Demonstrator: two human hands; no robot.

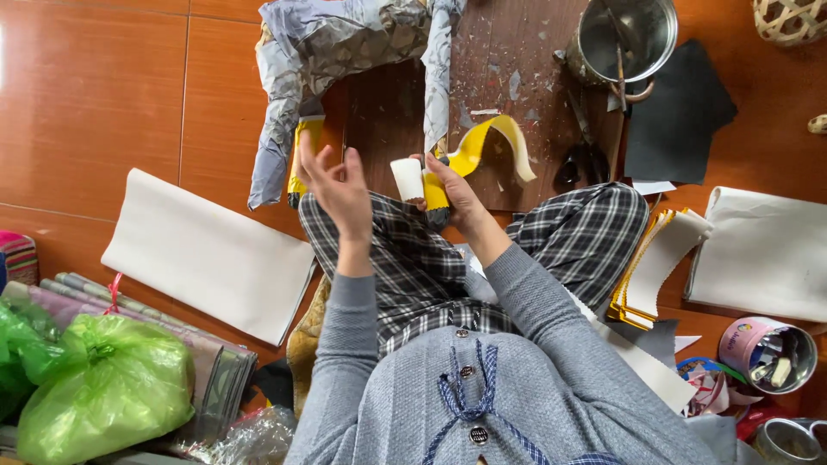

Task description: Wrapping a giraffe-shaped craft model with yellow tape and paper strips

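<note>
Tape roll (407, 179) in right hand (455, 191) grip; left hand (338, 189) open beside.

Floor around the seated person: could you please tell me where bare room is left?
Bare floor lies upper left, between the grey paper shape and the white sheet. Crowded: the board with scraps, pot and scissors; the right side with paper stacks and tins.

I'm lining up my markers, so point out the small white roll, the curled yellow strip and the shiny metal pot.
small white roll (407, 179), head view, middle of its side.
curled yellow strip (491, 138), head view, top of its arch.
shiny metal pot (642, 26), head view, inner wall.
</note>
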